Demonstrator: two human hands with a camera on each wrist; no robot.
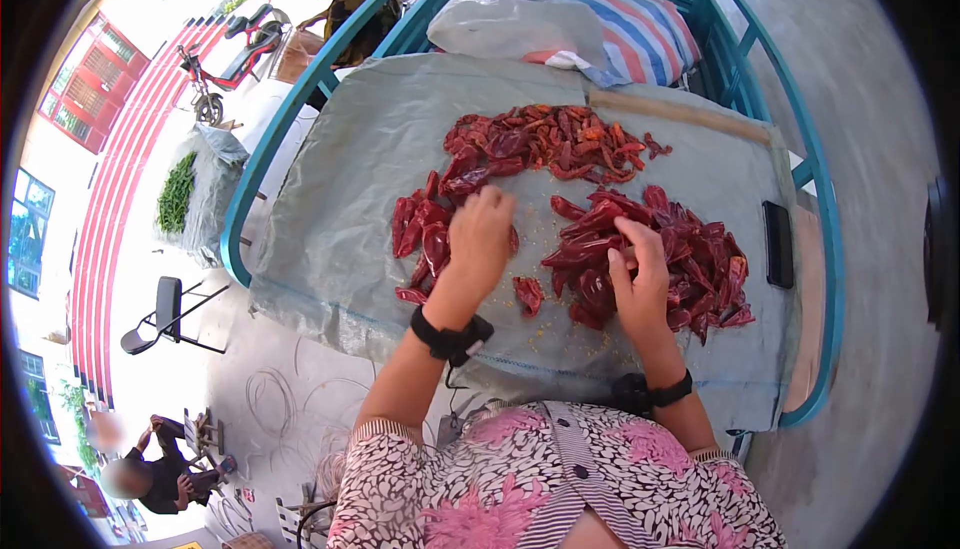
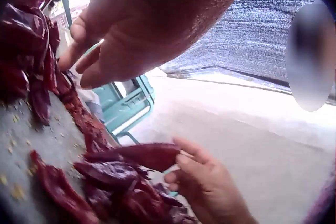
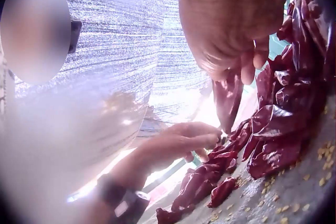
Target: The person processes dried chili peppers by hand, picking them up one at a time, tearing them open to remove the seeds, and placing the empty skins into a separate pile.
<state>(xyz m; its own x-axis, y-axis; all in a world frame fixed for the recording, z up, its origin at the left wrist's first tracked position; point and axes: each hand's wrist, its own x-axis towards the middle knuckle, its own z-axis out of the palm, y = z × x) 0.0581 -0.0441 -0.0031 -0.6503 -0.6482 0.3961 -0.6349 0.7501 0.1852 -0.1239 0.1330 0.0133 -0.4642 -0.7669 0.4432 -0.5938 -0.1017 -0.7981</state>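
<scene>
Pinches long, glossy, dark-red pepper (image 2: 149, 154) in right hand (image 1: 645, 294), at dark-red pepper heap (image 1: 712, 269) on grey woven-plastic sheet (image 1: 350, 149); has left hand (image 1: 482, 234) curled at shiny red pepper pile (image 1: 432, 234) (cannot tell whether gripping anything).

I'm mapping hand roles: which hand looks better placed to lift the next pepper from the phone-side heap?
Likely the right hand: it pinches a red pepper at that heap, while the left hand is at another pile.

Red doors (image 1: 93, 82) beside red-striped steps (image 1: 108, 204)
</scene>
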